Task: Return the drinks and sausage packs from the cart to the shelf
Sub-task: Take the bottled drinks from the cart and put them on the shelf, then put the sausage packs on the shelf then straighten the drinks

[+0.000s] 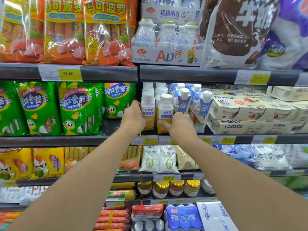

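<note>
Left hand [133, 116]: fingers curled round left white-capped white-and-yellow plastic yogurt bottle [148, 110], thumb across its yellow base.
Right hand [179, 123]: wrapped round right white-capped white-and-yellow plastic yogurt bottle [165, 112], thumb on lower front.
Bottles: upright, side by side, touching, at front edge of dark metal middle shelf [103, 140], above yellow 6.00 price tag [149, 140].
Left neighbours: green corn-sausage packs [78, 109].
Right neighbours: blue-and-white gable-top cartons [202, 110].
</note>
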A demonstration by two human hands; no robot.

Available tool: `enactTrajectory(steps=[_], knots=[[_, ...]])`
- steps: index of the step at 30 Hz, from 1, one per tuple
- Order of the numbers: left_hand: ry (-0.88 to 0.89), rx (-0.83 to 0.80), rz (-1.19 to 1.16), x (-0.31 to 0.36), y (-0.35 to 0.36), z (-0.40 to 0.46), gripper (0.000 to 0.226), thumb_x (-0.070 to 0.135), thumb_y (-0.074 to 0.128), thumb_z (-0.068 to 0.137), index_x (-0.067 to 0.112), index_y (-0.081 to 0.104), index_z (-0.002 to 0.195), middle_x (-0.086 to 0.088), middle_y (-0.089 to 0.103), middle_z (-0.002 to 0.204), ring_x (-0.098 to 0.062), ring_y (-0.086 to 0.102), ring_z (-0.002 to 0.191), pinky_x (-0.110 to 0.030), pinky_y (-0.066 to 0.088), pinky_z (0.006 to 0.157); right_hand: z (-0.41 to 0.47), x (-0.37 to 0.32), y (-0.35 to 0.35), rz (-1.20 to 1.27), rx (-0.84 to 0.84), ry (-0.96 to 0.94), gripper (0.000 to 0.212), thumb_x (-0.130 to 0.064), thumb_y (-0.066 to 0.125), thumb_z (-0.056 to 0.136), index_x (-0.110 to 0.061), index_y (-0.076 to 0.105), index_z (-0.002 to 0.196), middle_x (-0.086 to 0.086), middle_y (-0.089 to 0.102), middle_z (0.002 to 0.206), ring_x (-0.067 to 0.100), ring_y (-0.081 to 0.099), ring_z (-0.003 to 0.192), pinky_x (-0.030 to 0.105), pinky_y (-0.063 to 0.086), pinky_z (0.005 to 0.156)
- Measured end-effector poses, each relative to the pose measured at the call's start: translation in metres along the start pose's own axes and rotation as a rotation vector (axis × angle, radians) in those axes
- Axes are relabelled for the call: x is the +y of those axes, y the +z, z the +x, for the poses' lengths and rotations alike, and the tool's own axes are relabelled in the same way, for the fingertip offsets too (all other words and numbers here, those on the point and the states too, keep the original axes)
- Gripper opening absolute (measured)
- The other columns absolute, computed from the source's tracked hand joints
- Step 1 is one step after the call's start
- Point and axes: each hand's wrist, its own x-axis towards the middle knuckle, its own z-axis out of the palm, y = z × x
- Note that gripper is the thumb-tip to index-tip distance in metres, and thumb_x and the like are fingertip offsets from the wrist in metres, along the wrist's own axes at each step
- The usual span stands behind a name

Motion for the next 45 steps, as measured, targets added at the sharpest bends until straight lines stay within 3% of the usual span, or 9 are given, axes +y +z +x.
enactTrajectory(steps=[4,8,11,16,22,28,31,34,45], knots=[[-0.017,-0.021,0.008,0.003,-0.001,-0.003,0.06,0.02,0.082,0.079,0.014,0.047,0.128,-0.008,0.065,0.119,-0.026,0.061,0.109,-0.037,0.05,0.083,-0.006,0.006,-0.002,0.026,0.006,-0.045,0.05,-0.056,0.063,0.088,-0.007,0.053,0.093,0.014,0.065,0.101,0.028,0.064,0.087,0.036,0.052,0.068],[-0.056,-0.109,0.173,0.001,-0.01,-0.013,0.072,0.024,0.085,0.076,0.01,0.042,0.133,-0.01,0.06,0.124,-0.03,0.059,0.112,-0.039,0.049,0.085,-0.018,0.017,-0.01,0.008,0.028,-0.095,0.056,-0.06,0.056,0.091,-0.007,0.055,0.107,0.009,0.063,0.099,0.026,0.064,0.089,0.039,0.056,0.072],[0.054,-0.154,0.398,-0.001,-0.023,-0.026,0.05,0.036,0.074,0.085,0.009,0.052,0.121,-0.009,0.062,0.113,-0.026,0.058,0.103,-0.038,0.052,0.082,-0.029,0.034,-0.022,-0.056,0.048,-0.145,0.053,-0.062,0.048,0.094,-0.011,0.06,0.105,0.003,0.065,0.092,0.024,0.064,0.086,0.041,0.057,0.074],[0.341,-0.543,0.526,0.027,-0.014,-0.057,0.033,0.045,0.057,0.095,0.015,0.064,0.107,0.0,0.067,0.101,-0.017,0.062,0.092,-0.032,0.053,0.081,-0.042,0.078,-0.04,-0.26,0.068,-0.109,0.047,-0.059,0.044,0.096,-0.018,0.065,0.102,0.002,0.069,0.091,0.026,0.065,0.086,0.037,0.056,0.071],[0.653,-0.71,0.59,0.08,0.069,-0.081,0.051,0.046,0.051,0.098,0.011,0.051,0.135,-0.007,0.056,0.132,-0.026,0.055,0.116,-0.038,0.048,0.095,-0.073,0.15,-0.069,-0.428,0.015,0.02,0.044,-0.052,0.047,0.098,-0.014,0.061,0.115,0.007,0.062,0.112,0.028,0.059,0.107,0.038,0.051,0.079],[0.96,-0.687,0.777,0.157,0.156,-0.113,0.052,0.05,0.048,0.096,0.009,0.05,0.13,-0.014,0.052,0.13,-0.033,0.051,0.116,-0.043,0.046,0.095,-0.124,0.255,-0.116,-0.488,-0.003,0.204,0.054,-0.051,0.054,0.094,-0.015,0.055,0.134,0.007,0.054,0.136,0.027,0.051,0.125,0.04,0.049,0.098],[1.045,-0.713,0.772,0.202,0.202,-0.137,0.053,0.05,0.049,0.096,0.009,0.048,0.129,-0.014,0.051,0.131,-0.035,0.049,0.119,-0.046,0.046,0.095,-0.159,0.314,-0.147,-0.525,-0.018,0.307,0.057,-0.053,0.052,0.094,-0.014,0.051,0.135,0.007,0.054,0.13,0.027,0.051,0.121,0.042,0.049,0.097],[1.126,-0.77,0.746,0.251,0.253,-0.171,0.052,0.048,0.049,0.097,0.009,0.047,0.13,-0.013,0.05,0.131,-0.034,0.05,0.119,-0.042,0.045,0.095,-0.199,0.376,-0.183,-0.55,-0.019,0.428,0.063,-0.055,0.05,0.095,-0.013,0.045,0.141,0.009,0.049,0.14,0.028,0.048,0.128,0.041,0.046,0.102],[1.468,-0.961,0.731,0.412,0.433,-0.361,0.06,0.051,0.047,0.097,0.007,0.043,0.137,-0.016,0.048,0.133,-0.035,0.049,0.12,-0.045,0.045,0.096,-0.362,0.589,-0.285,-0.537,0.004,0.839,0.06,-0.059,0.049,0.092,-0.014,0.054,0.132,0.009,0.054,0.13,0.03,0.053,0.118,0.042,0.049,0.095]])
